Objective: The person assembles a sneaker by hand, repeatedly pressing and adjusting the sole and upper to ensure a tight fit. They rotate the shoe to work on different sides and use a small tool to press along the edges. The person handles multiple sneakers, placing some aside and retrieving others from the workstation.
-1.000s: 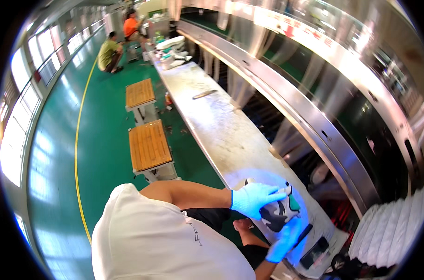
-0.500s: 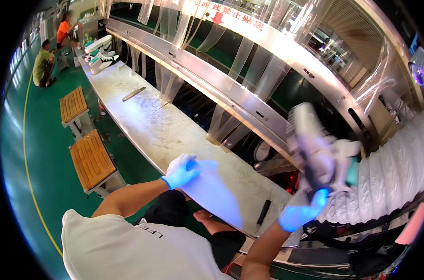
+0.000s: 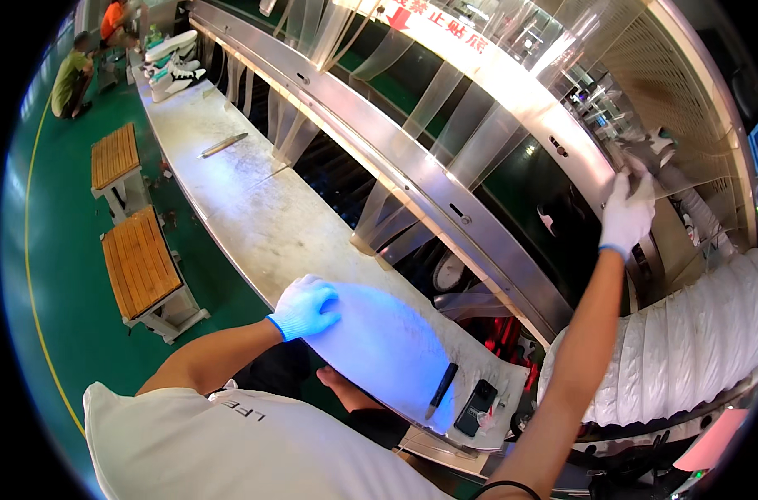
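My left hand, in a white glove lit blue, rests at the near edge of the long worn table. Its fingers are loosely bent and apart, with nothing seen in them. My right hand, also in a white glove, reaches up and far right to the machine's opening. At its fingertips is a grey and white sneaker, partly hidden and blurred. The fingers appear closed on it. A black-handled tool and a black phone lie on the table between my arms.
Several sneakers stand at the table's far end; a thin tool lies nearer. Clear strips hang along the machine. A white ribbed duct is at right. Wooden-topped stools stand left. Two people are far left.
My right hand has gone up and away to the machine's opening with the sneaker. My left hand stays at the table edge. The phone has come into sight.
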{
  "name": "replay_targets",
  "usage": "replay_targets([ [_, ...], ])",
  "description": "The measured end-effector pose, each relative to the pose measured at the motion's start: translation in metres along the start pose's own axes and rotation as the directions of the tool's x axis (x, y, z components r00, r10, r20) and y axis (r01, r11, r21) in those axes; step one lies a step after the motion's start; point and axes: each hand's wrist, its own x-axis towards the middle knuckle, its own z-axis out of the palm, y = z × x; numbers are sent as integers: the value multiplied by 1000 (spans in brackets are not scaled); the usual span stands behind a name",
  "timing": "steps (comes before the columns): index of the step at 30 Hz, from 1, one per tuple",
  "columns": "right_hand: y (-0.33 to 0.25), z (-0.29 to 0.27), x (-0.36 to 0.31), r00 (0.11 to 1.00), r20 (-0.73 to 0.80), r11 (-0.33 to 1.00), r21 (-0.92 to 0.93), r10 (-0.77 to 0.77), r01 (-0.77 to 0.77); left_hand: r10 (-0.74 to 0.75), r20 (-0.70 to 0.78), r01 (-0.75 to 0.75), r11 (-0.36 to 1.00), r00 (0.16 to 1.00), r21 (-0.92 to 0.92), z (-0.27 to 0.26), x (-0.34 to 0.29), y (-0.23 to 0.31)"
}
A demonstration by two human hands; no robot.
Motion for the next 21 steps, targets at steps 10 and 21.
replay_targets([
  [10,26,102,-115,846,520,993,48,-119,110,61,13,-61,998,998,-22,7,5,3],
  [21,-190,108,-113,765,313,794,463,-563,395,40,2,-40,999,999,9,-6,5,0],
])
